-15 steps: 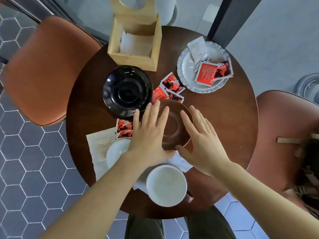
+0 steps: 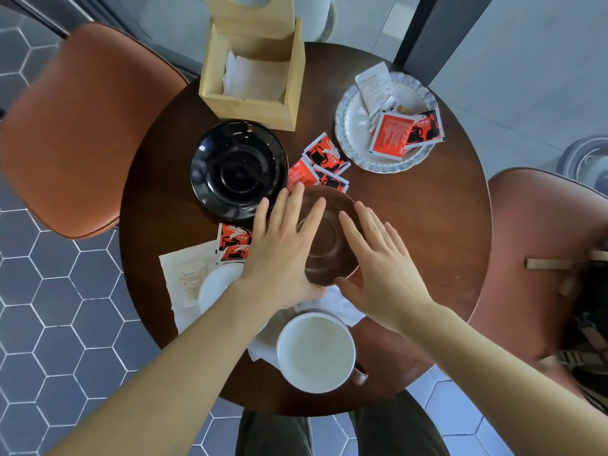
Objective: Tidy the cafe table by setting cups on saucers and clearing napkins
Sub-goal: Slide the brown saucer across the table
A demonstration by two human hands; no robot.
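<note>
A brown saucer lies in the middle of the round dark wooden table. My left hand lies flat over its left side and my right hand over its right side. The fingers are spread and both thumbs sit at the near rim. A black saucer lies to the left. A white-lined brown cup stands on a crumpled napkin near the front edge. A second white cup, partly hidden by my left forearm, rests on another napkin.
Red sugar packets lie between the saucers, and two more packets by my left hand. A white scalloped plate with packets sits far right. A wooden napkin holder stands at the back. Orange chairs flank the table, left and right.
Both hands have edged slightly farther forward over the brown saucer. Nothing else on the table has moved.
</note>
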